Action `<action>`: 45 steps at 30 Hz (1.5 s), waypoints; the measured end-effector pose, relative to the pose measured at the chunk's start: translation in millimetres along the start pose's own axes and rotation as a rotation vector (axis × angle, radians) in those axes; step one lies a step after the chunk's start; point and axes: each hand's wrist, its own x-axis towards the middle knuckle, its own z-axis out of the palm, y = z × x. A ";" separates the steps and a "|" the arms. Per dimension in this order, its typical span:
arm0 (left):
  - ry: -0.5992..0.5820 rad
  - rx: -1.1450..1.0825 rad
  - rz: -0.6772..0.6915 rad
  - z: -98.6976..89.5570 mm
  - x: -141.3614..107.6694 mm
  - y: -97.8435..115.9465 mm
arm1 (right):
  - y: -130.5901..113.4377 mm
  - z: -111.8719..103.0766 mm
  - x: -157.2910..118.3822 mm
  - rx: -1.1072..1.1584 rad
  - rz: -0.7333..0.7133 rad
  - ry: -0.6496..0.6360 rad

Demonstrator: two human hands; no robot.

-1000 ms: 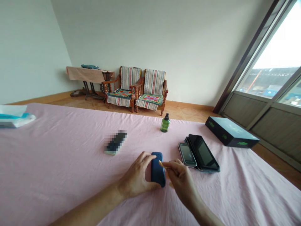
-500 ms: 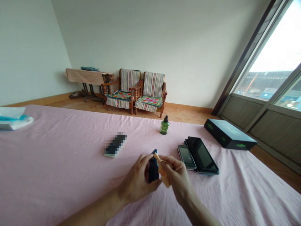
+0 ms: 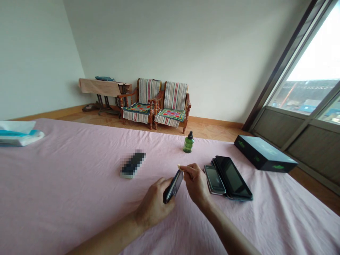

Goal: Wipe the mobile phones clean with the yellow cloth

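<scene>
Above the pink sheet [image 3: 79,198], gripping a keypad phone [image 3: 175,185] in the left hand [image 3: 152,202], wrapped around its left side and lower end, with screen tilted up toward the right. Pinching a yellow cloth [image 3: 179,166] between close-set fingertips of the right hand [image 3: 196,182], at the keypad phone's upper end; mostly hidden behind the fingers, so hard to tell how much of the cloth is touching. Just right of that hand, seen lying side by side: a second phone [image 3: 214,180] and a tablet [image 3: 232,179]. Beyond, standing upright, a green bottle [image 3: 188,144]; farther right, a black box [image 3: 265,152]. Lying to the left, a pixelated device [image 3: 132,165]; at far left, a tissue pack [image 3: 21,139]. Past the sheet, two chairs [image 3: 174,97].
</scene>
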 end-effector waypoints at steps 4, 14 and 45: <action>-0.023 0.014 0.015 0.2 -1.1 -0.7 | -2.1 5.7 -15.1 -0.056 -0.080 -0.064; -0.042 -0.026 -0.015 -3.8 1.8 1.7 | -25.2 -2.4 -58.9 0.077 -0.049 -0.182; -0.258 0.260 0.032 -4.8 3.3 -21.0 | 15.5 -24.2 -74.3 -0.035 0.011 -0.189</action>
